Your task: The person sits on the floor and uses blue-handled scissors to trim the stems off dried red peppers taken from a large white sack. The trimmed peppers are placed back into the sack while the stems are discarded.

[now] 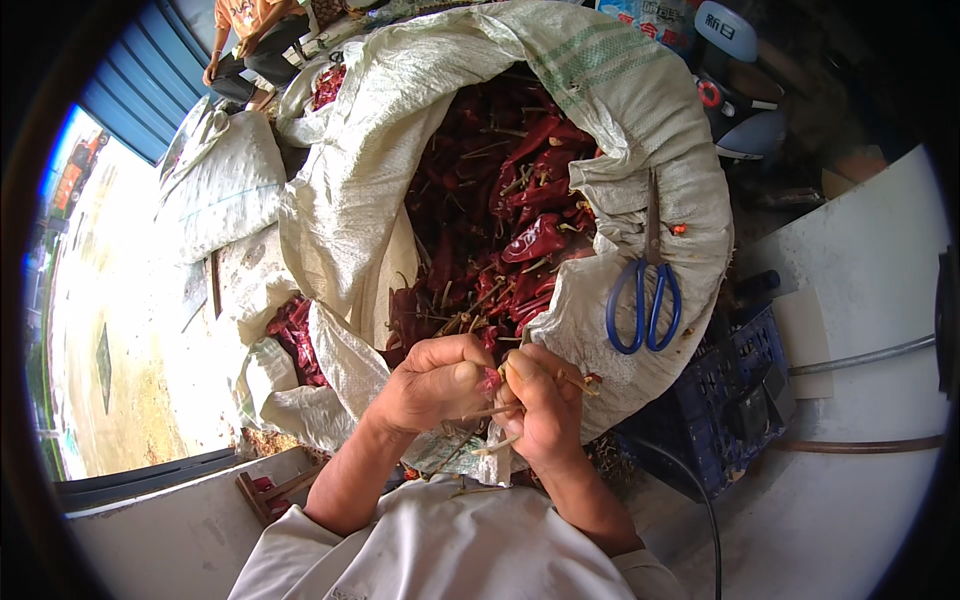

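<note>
Both hands meet over the near rim of a large white woven sack (pixel 337 202) filled with dried red chili peppers (pixel 534 238). Between thumb and fingers, my left hand (pixel 435 379) pinches a small red chili piece (pixel 490 381). My right hand (pixel 544 405) is closed around several pale dried chili stems (pixel 495 446), which stick out on both sides of its fingers. Its fingertips touch or nearly touch the left thumb. Scissors with blue handles (pixel 643 307) lie on the sack's folded right rim, blades pointing away from me.
A smaller sack of chilies (pixel 296 345) stands at the left, with a tied white sack (pixel 225 184) behind it. A blue plastic crate (pixel 731 420) sits at the right near a black cable (pixel 705 495). Another person (pixel 259 45) sits at the far left.
</note>
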Demonstrator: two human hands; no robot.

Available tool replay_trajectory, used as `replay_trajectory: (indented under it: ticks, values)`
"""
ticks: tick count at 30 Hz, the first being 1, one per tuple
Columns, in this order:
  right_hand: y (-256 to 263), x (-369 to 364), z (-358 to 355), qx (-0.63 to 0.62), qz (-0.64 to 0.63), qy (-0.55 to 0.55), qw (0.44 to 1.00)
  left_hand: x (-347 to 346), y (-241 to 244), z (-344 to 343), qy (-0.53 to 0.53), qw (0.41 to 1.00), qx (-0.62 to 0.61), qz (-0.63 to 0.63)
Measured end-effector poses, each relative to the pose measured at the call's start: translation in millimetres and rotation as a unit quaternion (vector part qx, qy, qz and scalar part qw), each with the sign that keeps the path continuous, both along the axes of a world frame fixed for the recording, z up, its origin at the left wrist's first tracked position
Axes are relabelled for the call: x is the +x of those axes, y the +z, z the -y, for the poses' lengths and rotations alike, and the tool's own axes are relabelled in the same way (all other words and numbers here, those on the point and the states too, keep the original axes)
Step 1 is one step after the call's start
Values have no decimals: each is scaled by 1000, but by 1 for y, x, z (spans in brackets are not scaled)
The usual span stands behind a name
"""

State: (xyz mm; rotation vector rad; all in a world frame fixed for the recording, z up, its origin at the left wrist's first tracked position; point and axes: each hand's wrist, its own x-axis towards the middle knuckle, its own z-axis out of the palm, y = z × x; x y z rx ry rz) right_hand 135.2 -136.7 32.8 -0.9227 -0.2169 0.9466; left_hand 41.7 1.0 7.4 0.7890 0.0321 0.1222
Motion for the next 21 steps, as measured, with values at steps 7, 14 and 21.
replay_trajectory:
  ticks: [7, 14, 21]
  values:
    - [-2, 18, -9, -38, 43, -2, 998, 10, -5, 2, 13, 1000, -1, 7]
    - [-9, 37, 1, -76, 409, 46, 908, 2, 17, -12, 11, 906, 422, -36]
    - [5, 24, 0, -123, 717, -187, 660, 7, 62, 20, 168, 733, 656, -67]
